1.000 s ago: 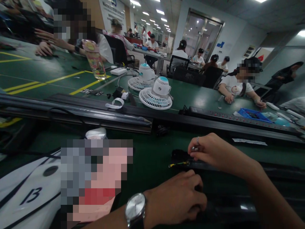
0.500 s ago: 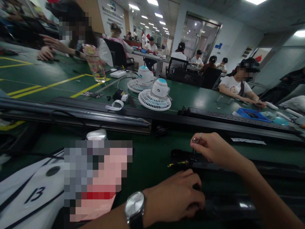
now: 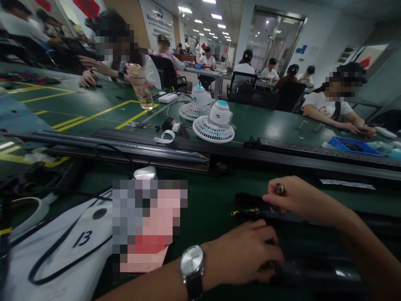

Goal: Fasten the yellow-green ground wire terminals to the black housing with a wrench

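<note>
My right hand is closed in a pinch, with a small shiny metal piece showing at its fingers. It is held over a long black housing, whose left end has a yellow-green wire. Nearer to me, my left hand, with a wristwatch above it, lies palm down with curled fingers. Those fingertips reach toward a dark glossy long part; what is under them is hidden. The lower side of the right hand's grip is hard to make out.
Left of my hands lie a white bag marked 13 and a pixelated pink item. Long black rails cross the table, with two white fans and a bottle behind. Co-workers sit beyond, near a blue tray.
The view has swung left, so everything sits farther right in the picture. My right hand has turned and lowered slightly over the black housing. My left hand keeps its curled pose.
</note>
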`<action>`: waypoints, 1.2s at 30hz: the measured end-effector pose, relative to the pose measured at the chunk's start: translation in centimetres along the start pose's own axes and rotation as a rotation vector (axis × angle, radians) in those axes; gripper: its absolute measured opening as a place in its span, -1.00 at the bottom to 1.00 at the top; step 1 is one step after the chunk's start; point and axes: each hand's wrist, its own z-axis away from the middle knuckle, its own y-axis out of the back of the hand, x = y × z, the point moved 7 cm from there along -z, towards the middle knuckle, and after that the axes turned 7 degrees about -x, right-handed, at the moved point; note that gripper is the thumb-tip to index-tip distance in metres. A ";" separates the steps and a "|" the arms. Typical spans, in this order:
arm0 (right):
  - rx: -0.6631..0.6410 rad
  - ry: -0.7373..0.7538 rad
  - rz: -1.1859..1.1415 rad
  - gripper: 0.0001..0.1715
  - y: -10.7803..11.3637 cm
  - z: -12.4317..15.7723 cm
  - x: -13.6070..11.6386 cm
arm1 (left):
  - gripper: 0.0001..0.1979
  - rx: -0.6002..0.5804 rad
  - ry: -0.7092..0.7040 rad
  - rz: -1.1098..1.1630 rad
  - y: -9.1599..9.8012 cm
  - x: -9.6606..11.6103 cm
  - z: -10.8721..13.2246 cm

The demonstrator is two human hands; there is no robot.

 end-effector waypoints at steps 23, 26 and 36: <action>0.006 0.097 -0.013 -0.69 0.8 0.9 -1.6 | -0.91 0.035 0.058 0.040 0.4 0.0 0.0; 0.007 0.104 0.005 -0.69 0.8 1.0 -1.7 | -0.91 0.009 0.072 0.039 0.4 -0.1 0.0; 0.012 0.114 0.020 -0.68 0.6 0.7 -2.0 | -0.91 0.016 0.066 0.040 0.5 0.0 0.0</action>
